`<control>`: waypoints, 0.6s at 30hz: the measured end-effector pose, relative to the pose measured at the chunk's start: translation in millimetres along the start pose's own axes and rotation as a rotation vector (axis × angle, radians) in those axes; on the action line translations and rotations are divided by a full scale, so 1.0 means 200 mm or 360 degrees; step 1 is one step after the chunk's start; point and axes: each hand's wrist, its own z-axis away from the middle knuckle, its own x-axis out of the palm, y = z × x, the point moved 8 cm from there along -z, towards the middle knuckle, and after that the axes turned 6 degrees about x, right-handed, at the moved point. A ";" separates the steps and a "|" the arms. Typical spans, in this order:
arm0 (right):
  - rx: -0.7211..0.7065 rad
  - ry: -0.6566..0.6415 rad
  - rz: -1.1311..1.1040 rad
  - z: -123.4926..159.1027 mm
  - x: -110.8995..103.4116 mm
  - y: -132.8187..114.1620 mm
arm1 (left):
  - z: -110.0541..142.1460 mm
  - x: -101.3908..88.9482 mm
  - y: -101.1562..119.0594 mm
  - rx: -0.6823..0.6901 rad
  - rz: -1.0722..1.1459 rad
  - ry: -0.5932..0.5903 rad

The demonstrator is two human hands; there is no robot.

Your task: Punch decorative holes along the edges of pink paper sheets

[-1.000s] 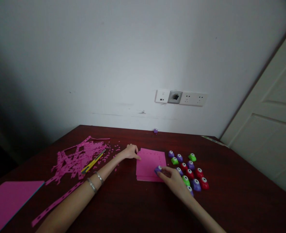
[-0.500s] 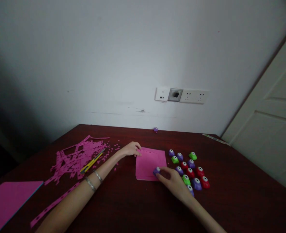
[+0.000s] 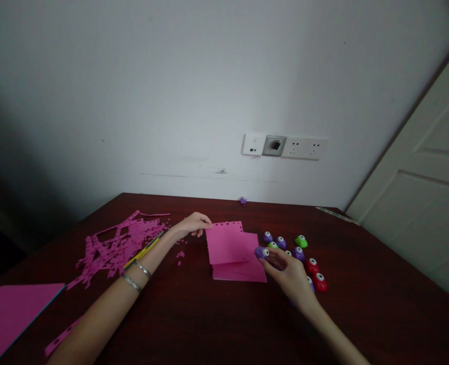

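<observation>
Between the fingertips of my left hand (image 3: pixel 196 223) is the upper left corner of a pink paper sheet (image 3: pixel 226 243), raised a little, with punched holes along its top and right edges. Beneath it lie more square pink sheets (image 3: pixel 243 274), partly covered. My right hand (image 3: pixel 288 271) grips a purple craft hole punch (image 3: pixel 261 252) with a white eye-like button, just right of the raised sheet and apart from it. Several more punches in purple, green and red (image 3: pixel 320 282) stand on the table to the right; my right hand hides some of them.
Punched pink strips (image 3: pixel 123 243) lie heaped on the left, with a yellow utility knife (image 3: pixel 144 251) partly under my left forearm. Small pink cut-outs (image 3: pixel 180 255) are scattered nearby. A larger pink sheet (image 3: pixel 16 314) is at the front left. One purple punch (image 3: pixel 243 201) stands by the wall.
My left hand has lifted the top pink sheet and drawn it up and left off the others. My right hand, still holding the purple punch, has moved right and slightly up, away from the paper.
</observation>
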 end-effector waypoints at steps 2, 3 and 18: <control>-0.0021 0.0041 0.0103 0.00 -0.01 0.00 | 0.01 -0.02 -0.01 -0.0024 0.0065 0.0026; -0.0034 0.0055 0.0173 0.00 -0.01 0.01 | 0.01 -0.03 -0.01 -0.0029 0.0099 0.0035; -0.0141 0.0191 0.1123 0.05 0.02 -0.01 | -0.01 0.09 -0.05 -0.0038 0.0286 0.0038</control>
